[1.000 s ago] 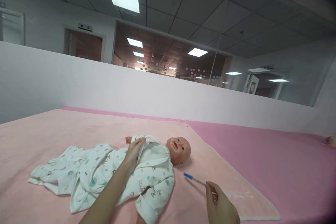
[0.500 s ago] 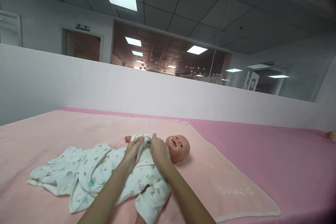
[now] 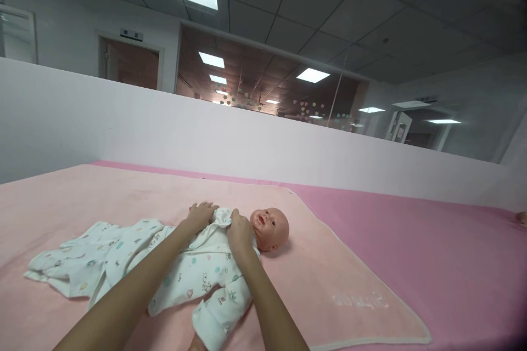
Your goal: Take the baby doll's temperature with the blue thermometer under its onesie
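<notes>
A baby doll (image 3: 269, 227) lies on its back on a pale pink blanket (image 3: 329, 279), dressed in a white printed romper (image 3: 193, 274). My left hand (image 3: 201, 215) rests over the doll's far arm and sleeve, fingers curled on it. My right hand (image 3: 239, 235) pinches the romper's collar just below the doll's chin. The romper's loose legs trail off to the left.
The blanket lies on a darker pink surface (image 3: 432, 252). A white partition wall (image 3: 247, 142) runs along the far side. A small skin-toned object (image 3: 522, 218) shows at the right edge.
My right hand held a blue-tipped stick beside the doll a second ago; it has since moved to the romper's collar and the stick is out of sight. My left hand slid further left, onto the doll's arm.
</notes>
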`<state>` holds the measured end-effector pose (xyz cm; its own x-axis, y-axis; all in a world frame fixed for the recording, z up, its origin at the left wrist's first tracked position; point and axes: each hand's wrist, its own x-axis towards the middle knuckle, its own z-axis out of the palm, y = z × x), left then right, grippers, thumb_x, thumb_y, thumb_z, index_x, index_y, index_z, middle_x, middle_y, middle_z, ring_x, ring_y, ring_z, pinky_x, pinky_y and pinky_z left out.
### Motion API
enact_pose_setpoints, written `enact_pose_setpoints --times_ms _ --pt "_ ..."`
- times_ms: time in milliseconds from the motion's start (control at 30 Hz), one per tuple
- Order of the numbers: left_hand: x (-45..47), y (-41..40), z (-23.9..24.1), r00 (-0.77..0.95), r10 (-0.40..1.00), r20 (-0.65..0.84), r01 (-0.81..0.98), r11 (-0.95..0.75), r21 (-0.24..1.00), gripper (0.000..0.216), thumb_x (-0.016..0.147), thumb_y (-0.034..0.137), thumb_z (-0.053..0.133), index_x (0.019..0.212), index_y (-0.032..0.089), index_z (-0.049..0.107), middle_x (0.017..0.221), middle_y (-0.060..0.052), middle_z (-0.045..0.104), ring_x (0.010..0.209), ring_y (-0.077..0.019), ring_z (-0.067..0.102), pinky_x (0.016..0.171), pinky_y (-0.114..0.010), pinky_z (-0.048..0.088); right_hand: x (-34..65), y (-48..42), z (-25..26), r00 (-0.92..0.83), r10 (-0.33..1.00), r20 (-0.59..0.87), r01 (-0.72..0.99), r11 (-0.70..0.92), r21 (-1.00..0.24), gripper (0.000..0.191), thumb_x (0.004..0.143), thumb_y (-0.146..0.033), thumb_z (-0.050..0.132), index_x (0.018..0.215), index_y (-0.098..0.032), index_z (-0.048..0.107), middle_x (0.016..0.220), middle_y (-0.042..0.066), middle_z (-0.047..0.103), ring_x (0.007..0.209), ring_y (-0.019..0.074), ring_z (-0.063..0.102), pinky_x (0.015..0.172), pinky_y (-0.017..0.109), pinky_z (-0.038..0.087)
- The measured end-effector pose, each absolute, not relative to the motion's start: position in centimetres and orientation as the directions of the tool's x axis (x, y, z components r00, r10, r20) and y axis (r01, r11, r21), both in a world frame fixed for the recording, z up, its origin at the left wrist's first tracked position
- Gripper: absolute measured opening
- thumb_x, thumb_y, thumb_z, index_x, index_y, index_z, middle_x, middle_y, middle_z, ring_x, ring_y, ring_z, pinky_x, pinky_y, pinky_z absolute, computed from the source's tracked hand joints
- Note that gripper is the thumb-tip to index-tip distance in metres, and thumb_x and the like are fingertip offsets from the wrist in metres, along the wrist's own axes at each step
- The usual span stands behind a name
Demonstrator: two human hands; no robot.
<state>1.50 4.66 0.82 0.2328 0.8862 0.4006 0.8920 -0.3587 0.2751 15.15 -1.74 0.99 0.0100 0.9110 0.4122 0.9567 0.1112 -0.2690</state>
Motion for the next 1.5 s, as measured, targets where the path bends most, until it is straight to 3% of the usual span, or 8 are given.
enact_pose_setpoints --times_ms 167,333,533,733,867,1000,1167,1500 --pt "1.3 4.2 0.2 0.231 0.877 0.42 0.942 -0.31 0.129 0.025 0.067 0.013 0.05 0.089 0.014 0.062 0.095 -0.016 0.054 0.098 -0.0305 0.046 0.083 -0.044 0.031 15.0 -2.0 1.0 -0.02 0.896 0.444 0.966 0.132 -0.221 0.027 0.072 0.002 0.04 0.09 -0.015 0.051 0.08 0.007 0.064 0.071 0.0182 0.06 0.052 0.023 0.032" --pt "2.1 -0.1 1.7 0.248 0.694 0.676 0.947 -0.32 -0.019 0.021 0.066 0.006 0.045 0.08 0.016 0.058 0.101 -0.011 0.051 0.1 -0.0245 0.043 0.095 -0.04 0.023 15.1 -2.9 1.4 -0.067 0.878 0.473 0.969 0.171 -0.18 0.03 0.073 0.002 0.038 0.095 -0.015 0.05 0.082 0.008 0.063 0.072 0.0189 0.059 0.055 0.024 0.033" --pt "1.8 -3.7 0.9 0.088 0.851 0.518 0.961 -0.21 0.181 0.023 0.074 0.018 0.044 0.096 0.016 0.052 0.092 -0.009 0.056 0.083 -0.0246 0.052 0.073 -0.034 0.036 16.4 -4.7 3.7 -0.234 0.886 0.4 0.952 0.293 -0.093 0.03 0.068 0.004 0.039 0.076 -0.014 0.061 0.074 0.01 0.063 0.062 0.0184 0.057 0.05 0.025 0.031" --pt "1.4 -3.7 0.6 0.151 0.829 0.539 0.958 -0.258 0.128 0.053 0.073 0.015 0.039 0.124 0.028 0.039 0.093 -0.007 0.054 0.085 -0.0236 0.051 0.074 -0.033 0.035 20.2 -6.2 6.6 -0.312 0.872 0.378 0.914 0.383 -0.131 0.03 0.06 0.002 0.042 0.056 -0.02 0.062 0.077 0.001 0.063 0.068 0.012 0.056 0.06 0.02 0.038" --pt "1.4 -3.5 0.7 0.179 0.832 0.525 0.954 -0.278 0.115 0.05 0.073 0.013 0.037 0.119 0.033 0.046 0.096 -0.007 0.053 0.085 -0.0225 0.051 0.074 -0.033 0.035 25.0 -3.7 6.8 -0.032 0.823 0.567 0.754 0.392 -0.527 0.028 0.066 -0.004 0.039 0.063 -0.018 0.063 0.1 0.001 0.061 0.099 0.0136 0.049 0.089 0.024 0.033" --pt "1.3 -3.5 0.6 0.175 0.82 0.544 0.947 -0.293 0.136 0.048 0.073 0.013 0.038 0.116 0.032 0.048 0.099 -0.007 0.053 0.087 -0.0224 0.051 0.075 -0.033 0.035 29.5 -1.0 4.6 0.212 0.883 0.418 0.476 0.281 -0.833 0.02 0.066 -0.014 0.044 0.069 -0.015 0.064 0.083 0.005 0.065 0.085 0.0167 0.056 0.08 0.029 0.04" --pt "1.3 -3.5 0.4 0.162 0.809 0.565 0.943 -0.296 0.154 0.048 0.072 0.013 0.038 0.115 0.031 0.048 0.097 -0.005 0.054 0.084 -0.022 0.051 0.073 -0.034 0.035 31.6 0.2 1.3 0.266 0.914 0.307 0.203 0.259 -0.944 0.027 0.071 -0.035 0.045 0.067 -0.012 0.06 0.07 0.008 0.064 0.066 0.017 0.058 0.058 0.026 0.044" --pt "1.1 -3.8 0.5 0.143 0.819 0.555 0.94 -0.288 0.182 0.048 0.074 0.014 0.038 0.116 0.033 0.047 0.1 -0.003 0.054 0.087 -0.0203 0.051 0.076 -0.032 0.035 31.2 1.1 -1.0 0.3 0.93 0.211 -0.238 0.288 -0.928 0.028 0.055 -0.039 0.068 0.066 -0.016 0.057 0.069 0.002 0.063 0.068 0.0174 0.059 0.064 0.027 0.048"
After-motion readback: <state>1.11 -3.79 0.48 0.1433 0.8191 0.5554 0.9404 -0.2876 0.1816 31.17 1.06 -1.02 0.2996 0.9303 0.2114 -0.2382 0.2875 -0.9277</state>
